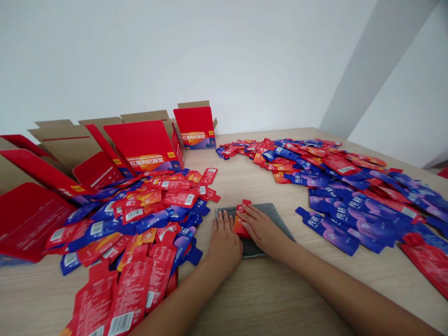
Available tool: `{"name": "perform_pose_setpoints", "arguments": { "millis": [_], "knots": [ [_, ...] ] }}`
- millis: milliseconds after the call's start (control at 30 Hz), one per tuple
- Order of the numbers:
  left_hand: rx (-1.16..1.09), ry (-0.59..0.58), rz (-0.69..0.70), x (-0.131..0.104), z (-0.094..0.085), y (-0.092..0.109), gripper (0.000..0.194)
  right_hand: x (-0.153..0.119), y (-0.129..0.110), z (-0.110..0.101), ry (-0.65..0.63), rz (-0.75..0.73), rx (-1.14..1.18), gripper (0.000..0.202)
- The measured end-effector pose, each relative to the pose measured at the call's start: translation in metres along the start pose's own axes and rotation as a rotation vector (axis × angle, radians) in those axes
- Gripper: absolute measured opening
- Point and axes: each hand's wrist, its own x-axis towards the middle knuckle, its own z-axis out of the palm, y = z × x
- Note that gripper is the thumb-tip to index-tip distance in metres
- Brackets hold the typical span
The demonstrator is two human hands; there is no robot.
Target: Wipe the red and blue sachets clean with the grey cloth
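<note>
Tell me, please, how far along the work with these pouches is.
It looks partway. Done: the red cartons stand unfolded and open. In hand: one red pouch on the gray cloth, with the right hand over it and the left hand beside it. Remaining: probably the left heap or the right heap, though I can't tell which; no carton looks closed.

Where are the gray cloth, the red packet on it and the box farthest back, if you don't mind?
Gray cloth [271, 211]: head view, bare upper-right part.
Red packet [239, 228]: head view, lower-left part.
Box farthest back [193, 119]: head view, upper front panel.
</note>
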Motion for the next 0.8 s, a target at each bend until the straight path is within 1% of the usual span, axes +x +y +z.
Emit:
{"name": "perform_pose_setpoints", "arguments": {
  "millis": [67, 233, 333, 433, 533, 633, 733, 800],
  "knots": [
    [0.008, 0.009, -0.004, 0.0, 0.0, 0.0, 0.057, -0.003, 0.002, 0.002, -0.026, -0.009, -0.044, 0.041],
    [0.018, 0.033, -0.008, 0.0, 0.003, -0.001, 0.054, -0.007, 0.013, 0.001, -0.032, -0.027, -0.115, 0.038],
    [0.017, 0.035, 0.002, 0.0, 0.005, -0.003, 0.053, -0.007, 0.017, -0.002, -0.057, -0.043, -0.116, 0.039],
    [0.014, 0.063, 0.014, 0.0, 0.008, -0.003, 0.052, -0.009, 0.021, -0.007, -0.079, -0.049, -0.094, 0.039],
    [-0.002, 0.091, 0.024, 0.0, 0.01, -0.001, 0.051, -0.015, 0.029, -0.016, -0.106, -0.025, -0.085, 0.039],
    [-0.004, 0.118, 0.011, 0.001, 0.013, 0.001, 0.051, -0.023, 0.04, -0.029, -0.137, -0.005, -0.113, 0.04],
    [0.007, 0.137, 0.021, 0.002, 0.015, 0.002, 0.051, -0.03, 0.048, -0.044, -0.132, -0.001, -0.173, 0.039],
    [0.004, 0.137, 0.029, 0.002, 0.015, 0.002, 0.051, -0.031, 0.047, -0.05, -0.116, -0.002, -0.214, 0.037]
  ]
}}
